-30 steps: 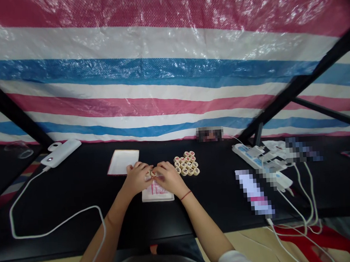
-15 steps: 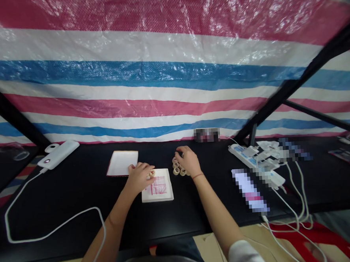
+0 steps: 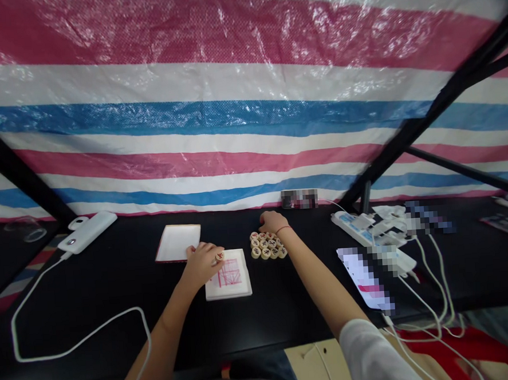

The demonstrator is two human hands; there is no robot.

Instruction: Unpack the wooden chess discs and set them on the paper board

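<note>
My left hand (image 3: 202, 265) is closed around a round wooden Chinese chess piece (image 3: 219, 256) with a red character facing up. It hovers over the upper left corner of a white box tray (image 3: 244, 279) whose inside carries a grid in red lines. Beyond the near rows of several chess pieces (image 3: 265, 253), some marked red and some black, is my right hand (image 3: 274, 221). Its fingers curl down at the back of the group, and whatever they hold is hidden behind the hand. The right forearm covers the group's right edge.
An upturned box lid (image 3: 178, 242) lies behind my left hand. A white power bank (image 3: 88, 232) with a cable stands at the left. To the right are a phone (image 3: 363, 281), a loaded power strip (image 3: 368, 229) and looping white cables (image 3: 442, 281). Striped plastic sheeting (image 3: 217, 158) hangs behind the table.
My right hand has moved from over the chess pieces to their far side, uncovering more of them. The left hand keeps its piece in nearly the same place.
</note>
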